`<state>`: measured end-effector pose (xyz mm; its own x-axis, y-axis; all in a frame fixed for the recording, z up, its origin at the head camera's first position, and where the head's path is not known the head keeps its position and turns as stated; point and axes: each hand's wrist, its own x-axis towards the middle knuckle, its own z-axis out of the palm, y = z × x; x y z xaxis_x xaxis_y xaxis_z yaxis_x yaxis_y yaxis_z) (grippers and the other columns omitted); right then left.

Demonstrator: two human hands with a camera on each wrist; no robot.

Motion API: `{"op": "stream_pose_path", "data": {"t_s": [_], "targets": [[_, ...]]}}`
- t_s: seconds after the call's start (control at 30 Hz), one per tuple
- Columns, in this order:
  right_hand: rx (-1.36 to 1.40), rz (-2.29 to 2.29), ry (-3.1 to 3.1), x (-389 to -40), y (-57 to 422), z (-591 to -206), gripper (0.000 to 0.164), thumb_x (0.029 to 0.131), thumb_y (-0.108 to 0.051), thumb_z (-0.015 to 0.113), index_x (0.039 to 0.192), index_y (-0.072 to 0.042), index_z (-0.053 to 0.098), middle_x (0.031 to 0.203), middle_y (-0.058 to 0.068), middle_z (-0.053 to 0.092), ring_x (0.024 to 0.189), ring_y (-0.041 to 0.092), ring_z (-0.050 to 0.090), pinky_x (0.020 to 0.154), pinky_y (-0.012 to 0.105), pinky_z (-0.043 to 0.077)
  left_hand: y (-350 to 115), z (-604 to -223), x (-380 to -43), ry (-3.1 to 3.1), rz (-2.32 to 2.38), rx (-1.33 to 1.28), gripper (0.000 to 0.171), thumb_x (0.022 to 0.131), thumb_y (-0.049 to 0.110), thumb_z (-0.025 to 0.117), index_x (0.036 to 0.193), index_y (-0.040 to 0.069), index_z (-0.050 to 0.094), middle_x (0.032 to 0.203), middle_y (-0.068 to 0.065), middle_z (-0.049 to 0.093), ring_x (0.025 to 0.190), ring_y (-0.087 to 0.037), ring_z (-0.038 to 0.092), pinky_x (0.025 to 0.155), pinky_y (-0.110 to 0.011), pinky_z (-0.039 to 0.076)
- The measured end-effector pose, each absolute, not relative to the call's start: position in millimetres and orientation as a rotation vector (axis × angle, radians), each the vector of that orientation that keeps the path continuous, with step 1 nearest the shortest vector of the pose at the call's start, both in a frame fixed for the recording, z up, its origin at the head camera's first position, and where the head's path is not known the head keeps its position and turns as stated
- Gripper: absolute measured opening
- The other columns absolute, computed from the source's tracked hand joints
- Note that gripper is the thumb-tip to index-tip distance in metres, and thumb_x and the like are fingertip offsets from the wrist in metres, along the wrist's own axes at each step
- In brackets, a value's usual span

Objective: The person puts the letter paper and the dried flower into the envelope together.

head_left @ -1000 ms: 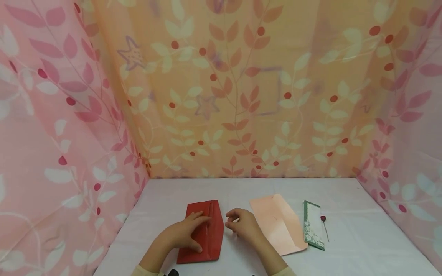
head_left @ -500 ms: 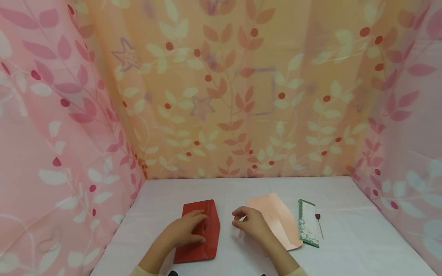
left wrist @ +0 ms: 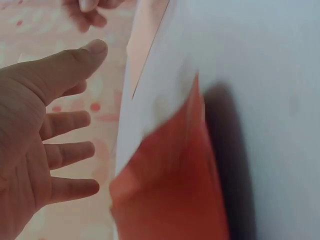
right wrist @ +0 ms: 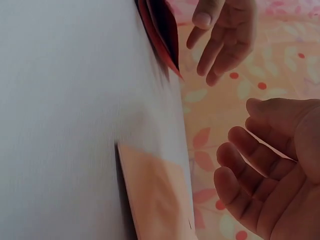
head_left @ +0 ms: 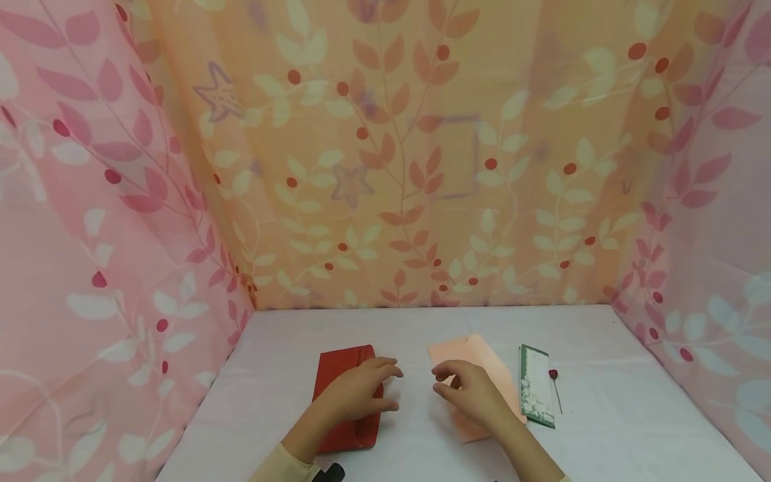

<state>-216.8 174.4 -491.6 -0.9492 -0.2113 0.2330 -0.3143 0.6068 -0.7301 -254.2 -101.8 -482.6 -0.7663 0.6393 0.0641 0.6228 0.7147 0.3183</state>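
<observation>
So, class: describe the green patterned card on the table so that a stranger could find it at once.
Start at the white table and find the pale pink envelope under the right hand. Just right of it lies the green card, narrow and upright. It alone is green with a pale floral panel, and a red-headed pin lies beside it.

Head view looks down; close, somewhat blurred wrist views share the table.

bare hands, pale yellow sleeve cuffs, blk wrist cam
</observation>
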Motion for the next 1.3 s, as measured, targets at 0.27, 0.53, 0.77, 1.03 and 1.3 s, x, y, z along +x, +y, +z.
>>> {"op": "stream_pose_path", "data": {"t_s": [0.27, 0.53, 0.77, 1.03, 1.3], "targets": [[0.381, 1.022, -2.759, -209.7, 210.6, -490.5, 0.019, 0.093, -0.025, 0.077, 0.112, -0.026, 0.074, 0.110, -0.009, 0.073, 0.079, 0.000, 0.058, 0.065, 0.021, 0.048, -48.8, -487.6, -257.0, 2.865, 0.369, 1.196, 0.050, 0.088, 0.050, 0.077, 0.132, 0.030, 0.064, 0.147, 0.006, 0.057, 0.134, -0.015, 0.055, 0.098, -0.036, 0.055], [0.382, 0.868, -2.769, -206.6, 243.1, -499.1, 0.021, 0.093, -0.029, 0.076, 0.114, -0.024, 0.074, 0.111, -0.018, 0.070, 0.093, 0.007, 0.064, 0.076, 0.027, 0.052, -11.6, -495.3, -256.2, 2.868, 0.305, 1.288, 0.047, 0.089, 0.050, 0.077, 0.130, 0.031, 0.064, 0.146, 0.007, 0.057, 0.134, -0.012, 0.054, 0.099, -0.032, 0.053], [0.382, 0.748, -2.750, -203.1, 263.6, -506.1, 0.022, 0.090, -0.024, 0.079, 0.111, -0.025, 0.074, 0.113, -0.016, 0.070, 0.103, 0.015, 0.067, 0.086, 0.040, 0.056, 10.2, -493.8, -255.4, 2.873, 0.226, 1.358, 0.048, 0.089, 0.052, 0.076, 0.131, 0.031, 0.064, 0.144, 0.009, 0.058, 0.134, -0.010, 0.054, 0.099, -0.031, 0.053], [0.393, 0.685, -2.711, -202.5, 281.5, -506.0, 0.022, 0.087, -0.021, 0.082, 0.108, -0.024, 0.075, 0.117, -0.010, 0.071, 0.116, 0.021, 0.064, 0.095, 0.048, 0.054, 28.4, -490.5, -262.0, 2.886, 0.167, 1.409, 0.057, 0.088, 0.057, 0.075, 0.137, 0.033, 0.060, 0.145, 0.007, 0.057, 0.136, -0.011, 0.052, 0.102, -0.031, 0.051], [0.445, 0.649, -2.687, -211.0, 298.1, -517.5, 0.024, 0.087, -0.019, 0.082, 0.110, -0.020, 0.076, 0.118, -0.007, 0.072, 0.115, 0.024, 0.065, 0.095, 0.052, 0.052, 53.1, -491.1, -273.2, 2.847, 0.123, 1.355, 0.072, 0.085, 0.075, 0.062, 0.147, 0.040, 0.051, 0.158, 0.005, 0.044, 0.148, -0.023, 0.041, 0.112, -0.043, 0.044]]}}
